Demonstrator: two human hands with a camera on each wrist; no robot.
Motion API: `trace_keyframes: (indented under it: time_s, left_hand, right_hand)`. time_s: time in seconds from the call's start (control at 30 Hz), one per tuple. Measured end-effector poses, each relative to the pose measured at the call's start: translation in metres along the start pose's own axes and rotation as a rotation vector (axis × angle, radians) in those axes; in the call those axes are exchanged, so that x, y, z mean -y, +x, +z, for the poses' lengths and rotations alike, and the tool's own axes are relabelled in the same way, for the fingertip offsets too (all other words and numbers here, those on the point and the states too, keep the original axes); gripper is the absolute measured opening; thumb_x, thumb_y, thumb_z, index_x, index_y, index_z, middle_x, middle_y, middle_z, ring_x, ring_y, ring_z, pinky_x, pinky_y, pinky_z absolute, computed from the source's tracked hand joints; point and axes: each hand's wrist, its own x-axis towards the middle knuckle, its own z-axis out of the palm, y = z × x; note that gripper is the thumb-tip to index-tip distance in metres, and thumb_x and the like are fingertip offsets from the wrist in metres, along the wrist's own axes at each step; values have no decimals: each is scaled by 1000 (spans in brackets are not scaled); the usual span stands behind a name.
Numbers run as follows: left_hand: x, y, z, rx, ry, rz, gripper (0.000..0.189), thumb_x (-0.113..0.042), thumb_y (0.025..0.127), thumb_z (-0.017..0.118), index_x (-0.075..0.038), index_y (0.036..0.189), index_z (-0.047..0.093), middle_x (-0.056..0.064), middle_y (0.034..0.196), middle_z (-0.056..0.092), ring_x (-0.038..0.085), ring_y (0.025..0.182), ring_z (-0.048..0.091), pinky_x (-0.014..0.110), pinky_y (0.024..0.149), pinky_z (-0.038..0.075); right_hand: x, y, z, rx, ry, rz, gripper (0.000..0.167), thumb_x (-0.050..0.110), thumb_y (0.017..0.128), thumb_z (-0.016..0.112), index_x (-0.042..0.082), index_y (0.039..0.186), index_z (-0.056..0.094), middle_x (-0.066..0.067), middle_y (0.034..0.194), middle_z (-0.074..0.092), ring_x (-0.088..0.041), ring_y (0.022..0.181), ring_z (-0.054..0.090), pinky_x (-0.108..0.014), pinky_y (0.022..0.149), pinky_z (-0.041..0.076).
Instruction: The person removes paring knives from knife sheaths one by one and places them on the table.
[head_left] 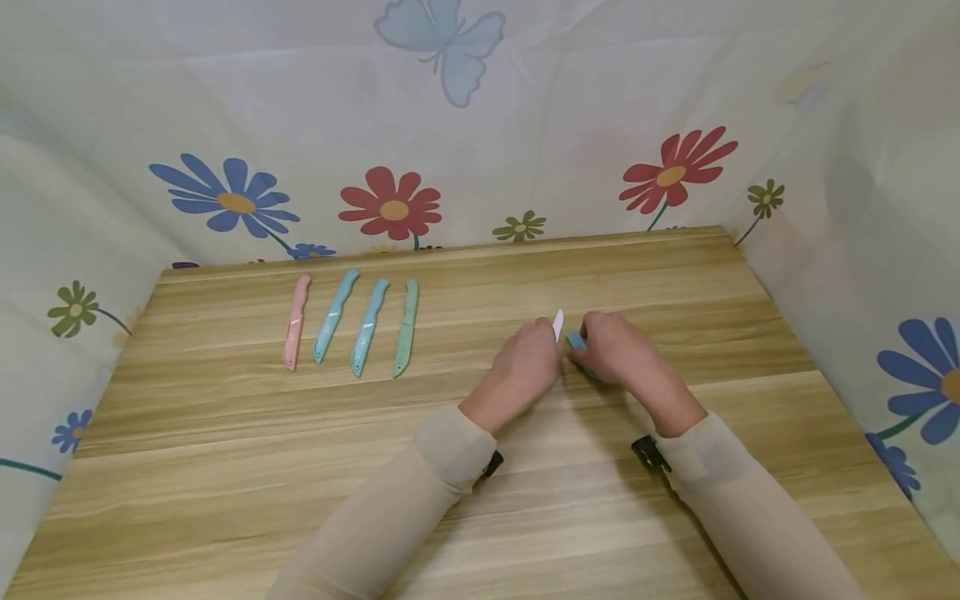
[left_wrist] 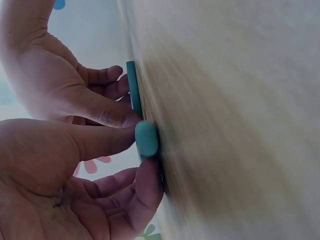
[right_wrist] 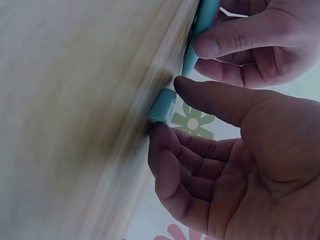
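Observation:
My left hand (head_left: pixel 527 360) pinches the teal handle (left_wrist: pixel 146 139) of a paring knife, low over the wooden table (head_left: pixel 525 517). Its white blade (head_left: pixel 558 323) is bare and points away from me. Just to the right, my right hand (head_left: pixel 619 348) pinches a teal blade sheath (right_wrist: pixel 163 106) between thumb and fingertips; most of it is hidden by that hand in the head view. Knife and sheath are apart, side by side. In the left wrist view the sheath (left_wrist: pixel 133 85) shows beyond the handle.
Several sheathed knives lie in a row at the table's back left: a pink knife (head_left: pixel 297 323), one blue knife (head_left: pixel 336 317), a second blue knife (head_left: pixel 370 328) and a green knife (head_left: pixel 406 329). A flowered white cloth (head_left: pixel 570 125) hangs behind the table and along both sides.

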Motion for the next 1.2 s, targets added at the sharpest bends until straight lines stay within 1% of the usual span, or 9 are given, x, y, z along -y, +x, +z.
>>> trace_keyframes:
  time_s: [0.3, 0.5, 0.67, 0.7, 0.83, 0.9, 0.93, 1.0, 1.2]
  left_hand:
    - [-1, -3, 1, -3, -12, 50, 14, -7, 106, 57, 2, 116, 60, 13, 92, 66, 21, 71, 61, 33, 60, 53]
    - [-1, -2, 3, 2, -72, 39, 11, -6, 103, 61, 1, 111, 58, 11, 83, 62, 19, 63, 61, 28, 53, 50]
    - [2, 2, 5, 26, -94, 43, 11, -7, 103, 60, 1, 110, 59, 9, 79, 63, 19, 60, 62, 29, 52, 51]
    - [8, 9, 15, 22, -91, 51, 12, -10, 104, 59, 0, 111, 59, 7, 78, 63, 18, 60, 62, 29, 52, 51]
    - [13, 15, 22, 24, -89, 71, 11, -10, 102, 60, -1, 107, 59, 5, 73, 60, 17, 57, 58, 30, 50, 48]
    - [12, 14, 22, 20, -86, 76, 10, -10, 102, 61, -1, 105, 59, 4, 71, 59, 16, 56, 57, 29, 48, 47]
    - [6, 8, 12, 32, -90, 72, 8, -7, 102, 61, 0, 104, 58, 5, 70, 59, 16, 55, 57, 29, 48, 48]
    - [2, 2, 5, 40, -93, 68, 9, -8, 103, 62, 0, 105, 58, 5, 69, 59, 15, 54, 56, 27, 48, 47]
    - [1, -3, 2, 49, -95, 47, 20, -14, 106, 64, 2, 116, 57, 3, 70, 57, 14, 55, 54, 25, 48, 43]
  right_hand:
    - [3, 2, 1, 32, 28, 1, 31, 21, 103, 69, -6, 117, 64, -13, 100, 67, -27, 86, 61, -41, 77, 53]
    - [4, 1, 2, 19, 25, -1, 32, 21, 101, 71, -6, 115, 62, -13, 99, 66, -27, 87, 62, -42, 78, 54]
    - [4, 1, 3, 11, 29, -3, 33, 22, 101, 71, -6, 115, 61, -13, 100, 66, -27, 88, 62, -42, 79, 54]
    - [4, 1, 4, 7, 29, -5, 33, 22, 101, 71, -6, 115, 61, -13, 99, 67, -27, 87, 63, -42, 78, 54]
    - [5, 2, 4, 6, 30, -7, 32, 21, 101, 70, -6, 114, 61, -14, 98, 66, -28, 85, 62, -42, 77, 54]
    - [5, 2, 4, 12, 33, -3, 33, 21, 102, 70, -7, 115, 60, -14, 98, 66, -27, 85, 62, -41, 76, 54]
    - [5, 2, 3, 18, 36, -1, 33, 22, 102, 69, -7, 116, 60, -14, 98, 66, -27, 85, 62, -41, 76, 54]
    - [5, 2, 3, 22, 41, 4, 35, 22, 103, 69, -8, 117, 60, -14, 98, 66, -27, 84, 62, -40, 75, 54]
    - [5, 2, 3, 28, 51, 20, 36, 25, 103, 69, -7, 117, 59, -14, 94, 65, -27, 82, 62, -39, 73, 53]
